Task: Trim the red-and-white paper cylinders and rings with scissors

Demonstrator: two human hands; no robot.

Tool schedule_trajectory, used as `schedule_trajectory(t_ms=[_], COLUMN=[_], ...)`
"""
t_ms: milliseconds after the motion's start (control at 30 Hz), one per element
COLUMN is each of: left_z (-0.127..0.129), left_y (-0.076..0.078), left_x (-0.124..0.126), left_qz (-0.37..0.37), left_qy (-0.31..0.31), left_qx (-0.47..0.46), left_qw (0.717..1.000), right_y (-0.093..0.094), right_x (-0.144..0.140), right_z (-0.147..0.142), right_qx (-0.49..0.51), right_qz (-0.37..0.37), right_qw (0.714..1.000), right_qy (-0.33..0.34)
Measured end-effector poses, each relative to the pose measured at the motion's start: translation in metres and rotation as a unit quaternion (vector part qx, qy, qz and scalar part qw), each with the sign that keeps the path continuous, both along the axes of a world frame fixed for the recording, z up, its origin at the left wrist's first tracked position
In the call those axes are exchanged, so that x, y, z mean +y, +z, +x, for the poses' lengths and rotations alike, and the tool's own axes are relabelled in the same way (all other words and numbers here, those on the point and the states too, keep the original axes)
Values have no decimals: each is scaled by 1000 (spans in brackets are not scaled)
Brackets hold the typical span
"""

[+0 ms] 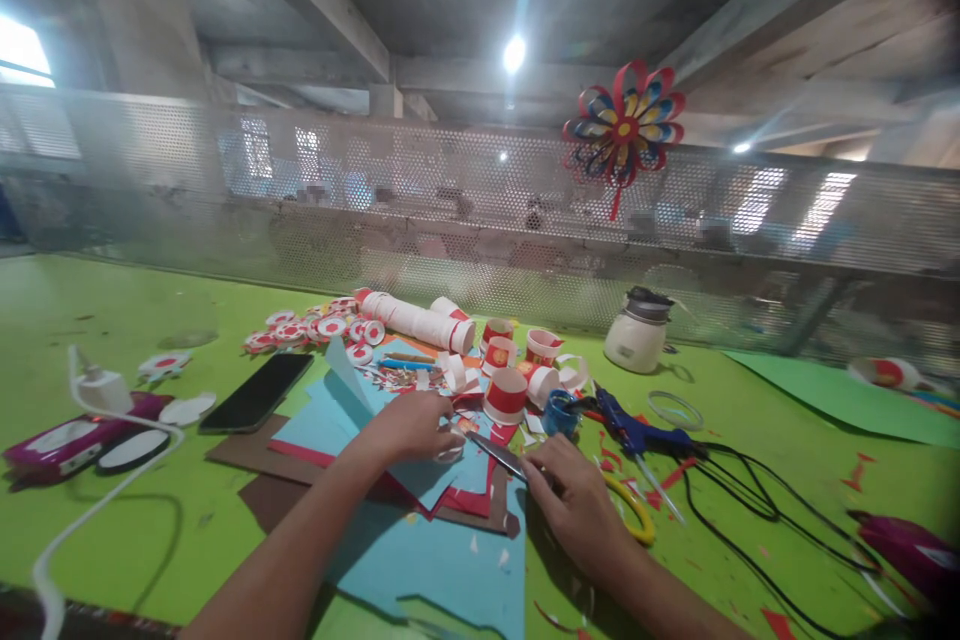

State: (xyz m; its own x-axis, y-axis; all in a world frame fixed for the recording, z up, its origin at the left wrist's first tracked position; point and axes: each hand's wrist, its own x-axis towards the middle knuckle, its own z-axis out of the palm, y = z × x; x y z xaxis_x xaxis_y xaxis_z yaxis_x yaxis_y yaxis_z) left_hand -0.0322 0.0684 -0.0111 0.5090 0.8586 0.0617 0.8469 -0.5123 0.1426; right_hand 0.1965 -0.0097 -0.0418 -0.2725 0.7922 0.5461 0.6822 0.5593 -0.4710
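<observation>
My right hand [574,500] is closed round a pair of scissors [501,457]; the dark blades point left, and a yellow ring handle [636,512] shows beyond the hand. My left hand [421,425] is closed over a small white paper piece [450,448], partly hidden by the fingers, close to the blade tips. Both hands are above light blue paper sheets [442,485], stacked with red and brown sheets. Just beyond are several cut red-and-white paper cups [505,396]. A folded blue flap [349,382] rises beside my left hand.
A blue glue gun [637,428] with black cable lies right, near a blue jar [561,412] and a white kettle-like pot [636,335]. Stacked cups [416,320] and red-white discs [300,328] are behind. A phone [257,393] and purple power strip [82,440] lie left.
</observation>
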Motion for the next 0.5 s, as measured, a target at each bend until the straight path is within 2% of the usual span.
schedule_trajectory(t_ms=[133,267,400,500], left_z=[0,0,0,0], left_y=[0,1,2,2], left_x=[0,-2,-3,-3], left_qz=[3,6,4,-5], left_qy=[6,6,4,7], left_qx=[0,-1,-3,-1], left_qw=[1000,1000,1000,1000], right_y=[1,6,15,22], right_x=[-1,-1,-6,-8], right_z=[3,4,1,-2], right_qx=[7,18,-6,-40], right_qz=[3,-35,-79,-80], right_qw=[1000,999,997,996], right_qy=[-9,-16,5,17])
